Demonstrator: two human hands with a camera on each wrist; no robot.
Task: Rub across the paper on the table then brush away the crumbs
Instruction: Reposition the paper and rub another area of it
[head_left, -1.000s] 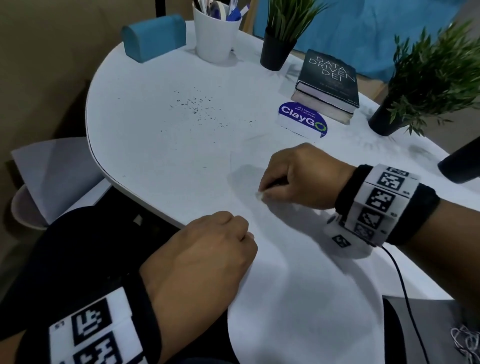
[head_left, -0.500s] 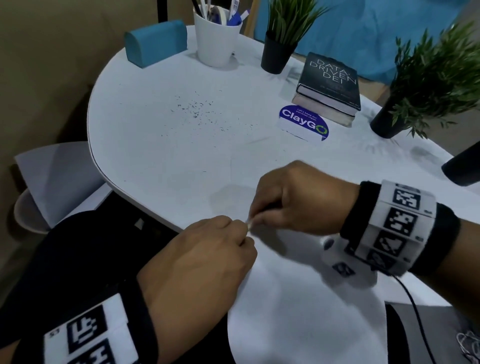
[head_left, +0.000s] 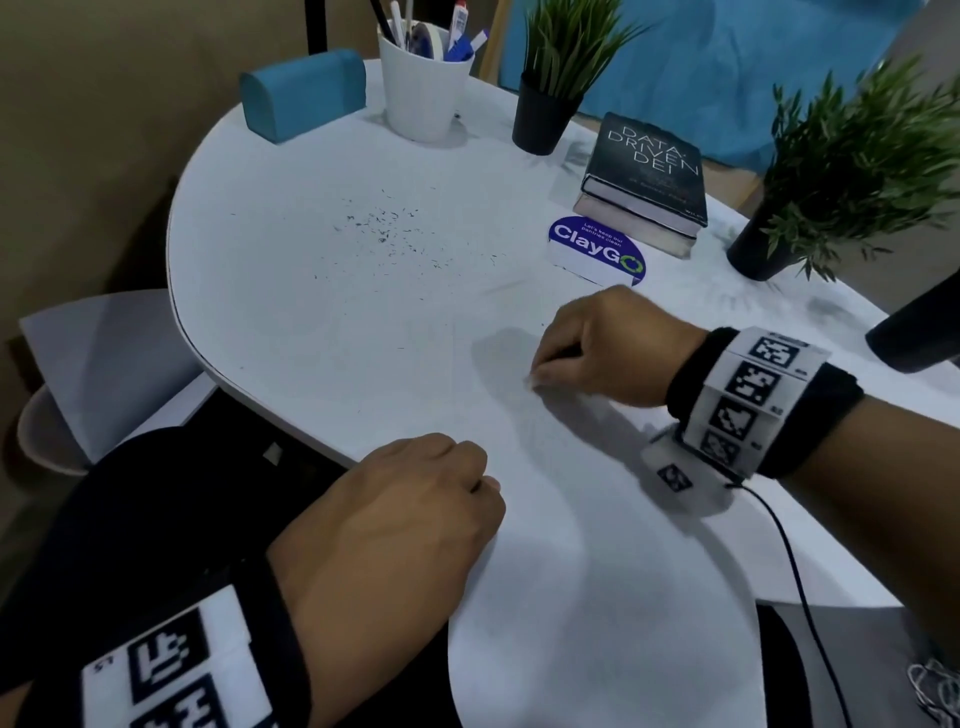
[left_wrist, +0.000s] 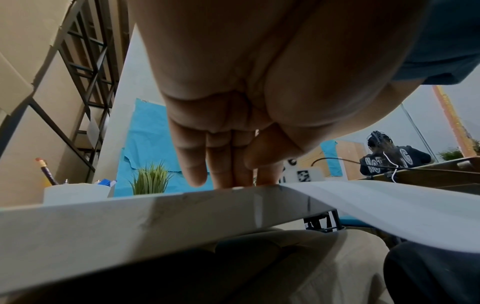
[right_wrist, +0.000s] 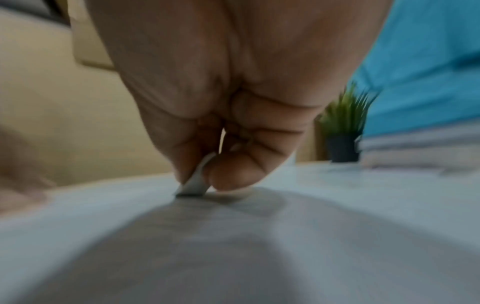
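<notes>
right hand (head_left: 608, 348) fingers pinching white eraser (right_wrist: 193, 183), rubbing paper (head_left: 597, 545); left hand (head_left: 395, 514) fingers straight, pressing sheet down; next likely brushing crumbs (head_left: 384, 228) off worktop (head_left: 291, 312)

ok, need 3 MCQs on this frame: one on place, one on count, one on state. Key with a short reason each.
1. Where do the dark crumbs lie?
A. on the table beyond the paper, toward the white cup
B. on the book
C. under the left hand

2. How many potted plants stand on the table?
A. one
B. two
C. three

3. What is the right hand doing?
A. lying flat and empty
B. pinching a small white eraser against the paper
C. holding a pen

Key: 1 A, specks sit ahead of the paper's far edge; 2 B, two black pots with green leaves; 3 B, the right wrist view shows the grip on the eraser, its tip on the sheet.
</notes>
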